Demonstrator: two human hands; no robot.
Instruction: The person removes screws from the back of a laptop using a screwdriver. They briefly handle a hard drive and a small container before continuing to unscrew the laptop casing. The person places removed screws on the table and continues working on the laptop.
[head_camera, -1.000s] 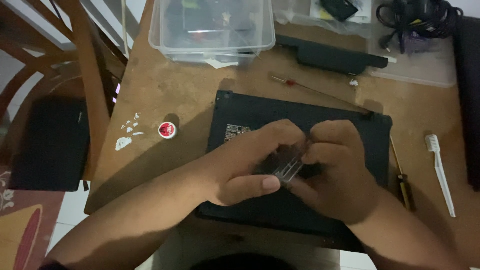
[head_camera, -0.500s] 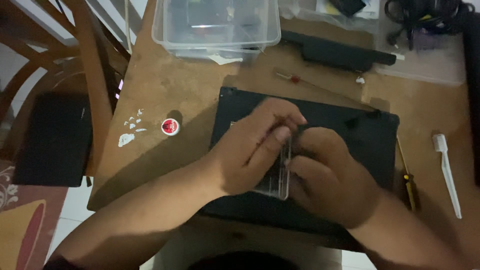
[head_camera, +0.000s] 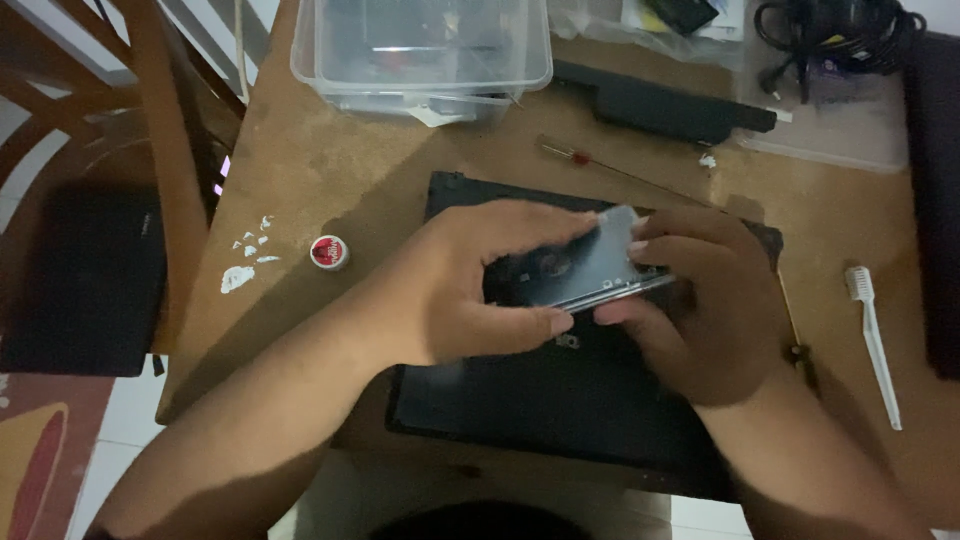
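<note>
Left hand (head_camera: 470, 290): your fingers are closed on the near edge of the flat metal drive (head_camera: 580, 270).
Right hand (head_camera: 700, 310): closed on its far end.
Drive: lifted above the black laptop base (head_camera: 520, 410).
Progress: drive apparently out; base still open.
Surroundings: toothbrush (head_camera: 872, 340), red-handled screwdriver (head_camera: 600, 165), clear tub (head_camera: 420, 50).

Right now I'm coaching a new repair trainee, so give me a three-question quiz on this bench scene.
1. True or false: both hands grip the flat metal drive above the black laptop base.
2. Which lies right of the laptop base on the table? A) white toothbrush B) red-capped small tin C) clear plastic box
3. What slim tool lies between the clear plastic box and the laptop base?

Key:
1. True: left hand and right hand pinch it from either side.
2. A
3. The red-handled screwdriver.
</note>
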